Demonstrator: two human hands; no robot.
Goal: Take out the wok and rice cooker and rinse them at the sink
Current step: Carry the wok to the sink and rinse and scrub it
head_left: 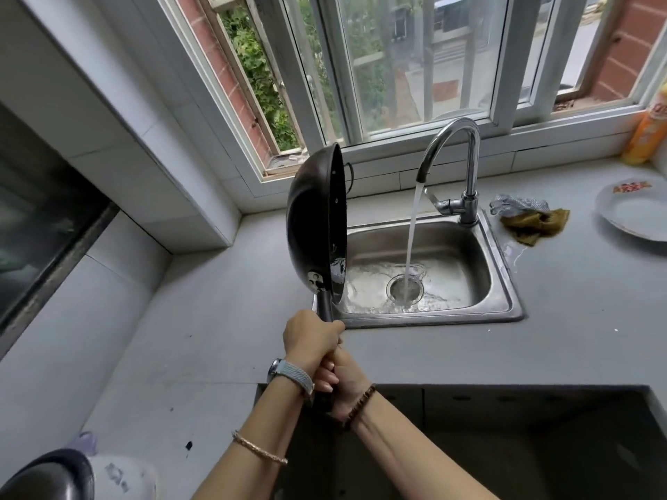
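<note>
Bottom left corner, closest in: rice cooker [121, 476], white body with a dark domed part beside it, standing on the grey counter [223, 319]. Cut off by the frame edge, so detail is limited.

2 bare forearms reach forward from below. Left hand [312, 337], with a watch [288, 373] on its wrist, is wrapped fully round the handle [325, 306], the higher of the 2 grips. Right hand [346, 378] is curled round the same handle just below, touching the left hand. Both grips are closed tight, with no gap visible.

The wok [314, 225] is black and held up on edge, its rim nearly vertical. The open side faces right and the rounded back faces left. It hangs over the left rim of the sink [465, 247], handle end lowest. The lower bowl near the handle glistens.

The faucet [465, 167] is running. 1 stream of water [411, 247] falls straight onto the drain [404, 288], right of the wok and apart from it. Water pools and ripples on the sink floor.

Right of the sink on the counter: 2 crumpled cloths [530, 220], 1 grey-blue and 1 brownish, touching. Further right, a white plate [635, 214]. An orange bottle [646, 135] stands by the windowsill.
</note>
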